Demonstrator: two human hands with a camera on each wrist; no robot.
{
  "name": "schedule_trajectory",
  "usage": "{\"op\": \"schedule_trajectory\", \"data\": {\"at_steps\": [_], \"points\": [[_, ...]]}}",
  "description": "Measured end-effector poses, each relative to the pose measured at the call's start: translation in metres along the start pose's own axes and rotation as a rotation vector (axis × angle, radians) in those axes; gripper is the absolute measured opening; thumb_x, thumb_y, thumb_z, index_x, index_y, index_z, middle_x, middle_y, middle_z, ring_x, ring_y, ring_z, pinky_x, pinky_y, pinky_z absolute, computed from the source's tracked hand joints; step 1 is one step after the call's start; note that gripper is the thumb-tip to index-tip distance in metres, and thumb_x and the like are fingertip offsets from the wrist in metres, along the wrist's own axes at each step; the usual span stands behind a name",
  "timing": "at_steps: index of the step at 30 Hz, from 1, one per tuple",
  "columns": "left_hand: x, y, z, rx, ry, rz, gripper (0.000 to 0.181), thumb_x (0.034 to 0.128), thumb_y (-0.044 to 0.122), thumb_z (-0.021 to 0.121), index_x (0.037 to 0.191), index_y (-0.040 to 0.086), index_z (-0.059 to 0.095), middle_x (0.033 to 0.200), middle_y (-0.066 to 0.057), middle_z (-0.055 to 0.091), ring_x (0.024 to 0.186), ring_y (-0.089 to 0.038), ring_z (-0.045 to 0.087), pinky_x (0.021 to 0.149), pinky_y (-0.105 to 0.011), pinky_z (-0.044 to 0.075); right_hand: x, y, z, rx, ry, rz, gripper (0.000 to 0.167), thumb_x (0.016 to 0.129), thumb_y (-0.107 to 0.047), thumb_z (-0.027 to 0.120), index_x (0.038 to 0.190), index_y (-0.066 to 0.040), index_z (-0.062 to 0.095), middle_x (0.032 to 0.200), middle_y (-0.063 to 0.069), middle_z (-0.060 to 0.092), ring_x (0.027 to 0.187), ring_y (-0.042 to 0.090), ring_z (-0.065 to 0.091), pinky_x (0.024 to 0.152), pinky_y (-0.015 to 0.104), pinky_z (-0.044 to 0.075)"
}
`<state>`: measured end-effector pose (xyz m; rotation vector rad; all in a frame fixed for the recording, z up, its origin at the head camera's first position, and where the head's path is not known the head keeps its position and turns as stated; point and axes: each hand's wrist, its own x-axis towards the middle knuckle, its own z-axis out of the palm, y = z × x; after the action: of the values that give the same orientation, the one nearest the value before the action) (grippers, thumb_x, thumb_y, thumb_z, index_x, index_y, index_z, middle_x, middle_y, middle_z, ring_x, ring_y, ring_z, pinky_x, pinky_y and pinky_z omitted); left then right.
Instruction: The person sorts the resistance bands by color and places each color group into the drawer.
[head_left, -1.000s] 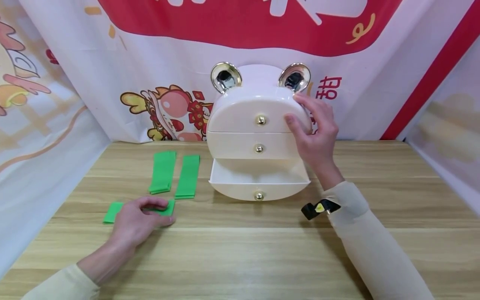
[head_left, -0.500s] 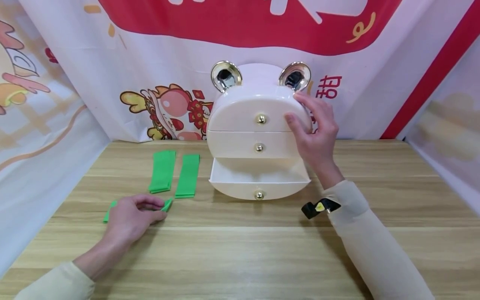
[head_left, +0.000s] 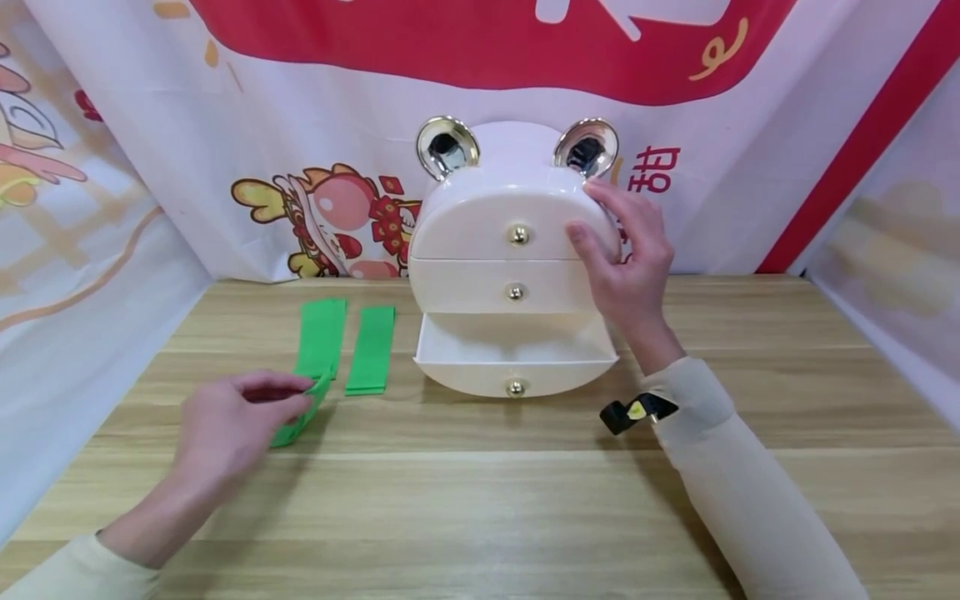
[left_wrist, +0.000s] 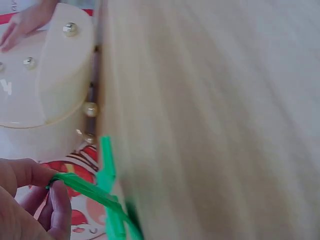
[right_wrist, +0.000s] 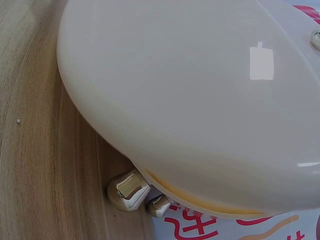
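Observation:
My left hand (head_left: 228, 425) pinches one end of a folded green strip (head_left: 306, 417) between thumb and fingers. In the left wrist view the same green strip (left_wrist: 90, 191) hangs from the fingertips, its far end drooping. A white drawer box (head_left: 480, 217) with gold knobs and two round gold-rimmed ears stands at the back of the table. Its bottom drawer (head_left: 457, 377) is pulled out, and the two above are closed. My right hand (head_left: 633, 258) grips the box's upper right edge, thumb on the front. The right wrist view shows the white box (right_wrist: 190, 100) but no hand.
Two more folded green strips lie left of the box: a left strip (head_left: 322, 333) and a right strip (head_left: 371, 350). A printed curtain (head_left: 360, 100) hangs right behind the wooden table (head_left: 480, 508). A black band (head_left: 637, 412) is at my right sleeve.
The left hand has lifted the green strip off the table and drawn it left and slightly up. The right hand has stayed on the box.

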<state>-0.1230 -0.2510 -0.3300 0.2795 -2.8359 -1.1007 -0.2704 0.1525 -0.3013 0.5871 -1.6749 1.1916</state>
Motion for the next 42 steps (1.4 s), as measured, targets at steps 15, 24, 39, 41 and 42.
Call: {"op": "schedule_trajectory", "data": {"at_steps": [15, 24, 39, 41, 42], "points": [[-0.007, 0.054, -0.033, -0.475, 0.075, 0.018, 0.022, 0.09, 0.02, 0.087, 0.112, 0.02, 0.084, 0.089, 0.022, 0.079, 0.075, -0.001, 0.074, 0.069, -0.014, 0.059, 0.0, 0.0, 0.0, -0.005, -0.01, -0.009, 0.04, 0.091, -0.018, 0.081, 0.131, -0.011, 0.075, 0.136, 0.005, 0.075, 0.126, 0.018, 0.061, 0.096, 0.026, 0.048], [-0.014, 0.081, -0.034, -0.764, 0.046, 0.07, 0.033, 0.0833, 0.019, 0.092, 0.112, 0.008, 0.081, 0.104, 0.003, 0.08, 0.074, -0.012, 0.076, 0.075, -0.017, 0.062, 0.0, 0.001, 0.001, -0.023, -0.004, -0.014, 0.041, 0.091, -0.019, 0.081, 0.131, -0.01, 0.075, 0.136, 0.004, 0.075, 0.128, 0.018, 0.062, 0.098, 0.029, 0.048], [-0.017, 0.147, -0.006, -0.934, 0.032, 0.145, 0.029, 0.0856, 0.014, 0.09, 0.111, 0.005, 0.08, 0.104, -0.005, 0.078, 0.082, -0.017, 0.074, 0.079, -0.022, 0.064, 0.0, 0.001, -0.001, -0.022, -0.019, -0.005, 0.041, 0.092, -0.018, 0.082, 0.132, -0.012, 0.075, 0.137, 0.002, 0.074, 0.126, 0.017, 0.061, 0.094, 0.026, 0.048], [-0.017, 0.155, -0.001, -0.911, 0.025, 0.15, 0.029, 0.0878, 0.017, 0.088, 0.113, 0.007, 0.079, 0.105, -0.005, 0.077, 0.085, -0.018, 0.074, 0.08, -0.022, 0.064, 0.0, 0.0, -0.002, -0.023, -0.022, -0.004, 0.041, 0.092, -0.017, 0.082, 0.132, -0.011, 0.075, 0.137, 0.004, 0.074, 0.126, 0.018, 0.061, 0.094, 0.026, 0.048], [-0.017, 0.159, 0.002, -0.91, 0.023, 0.154, 0.028, 0.0888, 0.016, 0.087, 0.114, 0.007, 0.079, 0.105, -0.005, 0.078, 0.086, -0.019, 0.074, 0.08, -0.022, 0.064, 0.0, 0.0, -0.002, -0.021, -0.021, -0.001, 0.041, 0.092, -0.017, 0.082, 0.132, -0.011, 0.075, 0.137, 0.004, 0.074, 0.126, 0.019, 0.061, 0.095, 0.026, 0.048]]}}
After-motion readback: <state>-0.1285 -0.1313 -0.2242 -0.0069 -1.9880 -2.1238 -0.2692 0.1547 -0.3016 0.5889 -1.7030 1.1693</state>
